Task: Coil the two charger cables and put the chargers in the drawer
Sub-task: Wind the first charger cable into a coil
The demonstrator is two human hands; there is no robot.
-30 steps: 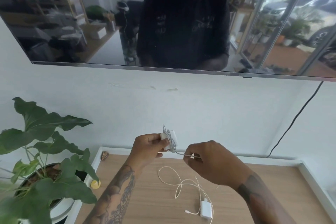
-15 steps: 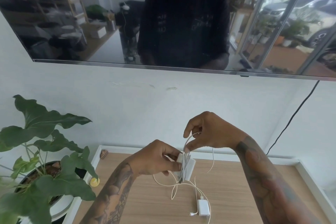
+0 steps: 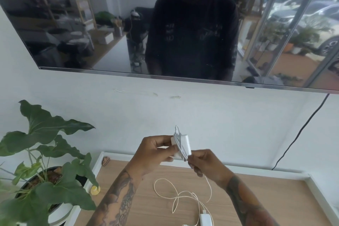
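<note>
My left hand [image 3: 155,152] holds a white charger block [image 3: 181,146] up above the wooden top, with its white cable wound several times around the block. Just to the right and below, my right hand [image 3: 205,164] pinches the cable's loose tail [image 3: 209,189], which hangs down from the fist. A second white charger [image 3: 205,219] lies on the wooden surface [image 3: 275,198] at the bottom edge. Its uncoiled cable [image 3: 176,194] lies in loose loops beside it. No drawer shows in this view.
A potted plant with big green leaves [image 3: 45,176] stands at the left. A small yellow object [image 3: 95,189] sits by the white rim [image 3: 95,169]. A wall screen [image 3: 183,24] hangs above, and a black cord [image 3: 297,134] runs down the wall at right.
My left hand lifted the charger block higher. My right hand came down from above the block to its lower right, laying another turn of cable around it.
</note>
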